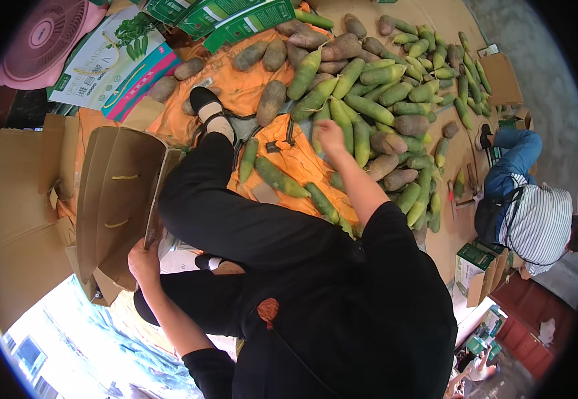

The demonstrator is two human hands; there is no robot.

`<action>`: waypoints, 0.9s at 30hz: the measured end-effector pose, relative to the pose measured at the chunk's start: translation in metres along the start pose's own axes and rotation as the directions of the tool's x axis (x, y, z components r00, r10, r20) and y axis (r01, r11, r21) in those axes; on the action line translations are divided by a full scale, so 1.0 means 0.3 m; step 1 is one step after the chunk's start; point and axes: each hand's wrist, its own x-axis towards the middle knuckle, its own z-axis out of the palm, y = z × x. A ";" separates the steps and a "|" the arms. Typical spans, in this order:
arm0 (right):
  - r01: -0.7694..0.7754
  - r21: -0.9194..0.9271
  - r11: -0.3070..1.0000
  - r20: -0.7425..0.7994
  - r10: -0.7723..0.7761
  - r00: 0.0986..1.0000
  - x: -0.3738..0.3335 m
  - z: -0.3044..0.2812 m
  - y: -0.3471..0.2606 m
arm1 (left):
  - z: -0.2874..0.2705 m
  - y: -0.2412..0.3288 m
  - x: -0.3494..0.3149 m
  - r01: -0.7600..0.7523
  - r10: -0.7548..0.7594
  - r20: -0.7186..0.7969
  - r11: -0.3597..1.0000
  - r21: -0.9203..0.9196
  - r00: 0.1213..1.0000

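Note:
My left hand (144,263) grips the lower edge of an open brown cardboard box (119,199), fingers closed on its rim. The box leans on its side by my left leg and has yellow cord handles. Reaching over the pile, my right hand (331,137) is closed around the lower part of a green radish (322,116); its fingertips are partly hidden. Many more green radishes (362,136) and brownish-purple ones (272,103) lie heaped beyond and to the right. Closer to my knee, a few green radishes (281,177) rest on orange sheeting (229,83).
Green-and-white printed cartons (112,60) and a pink fan (46,36) stand at the far left. Large cardboard (19,213) rises on the left. At the right, another person in a striped top (538,223) sits beside the heap, near a small carton (472,266).

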 end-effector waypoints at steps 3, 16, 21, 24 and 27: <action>-0.248 -0.269 0.931 -0.266 0.176 0.948 0.003 -0.157 0.236 | 0.002 -0.013 -0.004 0.013 -0.013 0.005 1.000 0.014 1.000; -0.688 0.044 0.724 -0.177 0.684 0.708 -0.002 -0.288 0.325 | 0.003 0.015 0.004 0.070 -0.069 0.027 0.997 -0.014 0.997; -0.641 -0.057 0.766 -0.124 0.631 0.766 0.039 -0.281 0.447 | 0.003 0.020 0.017 0.065 -0.064 0.037 0.997 -0.047 0.997; -0.664 -0.097 0.742 -0.222 0.634 0.741 0.030 -0.229 0.397 | 0.002 0.007 0.016 0.056 -0.055 0.031 0.998 -0.033 0.998; -0.665 -0.017 0.746 -0.316 0.627 0.712 0.023 -0.190 0.379 | -0.008 0.018 0.006 0.094 -0.093 0.028 0.995 -0.020 0.995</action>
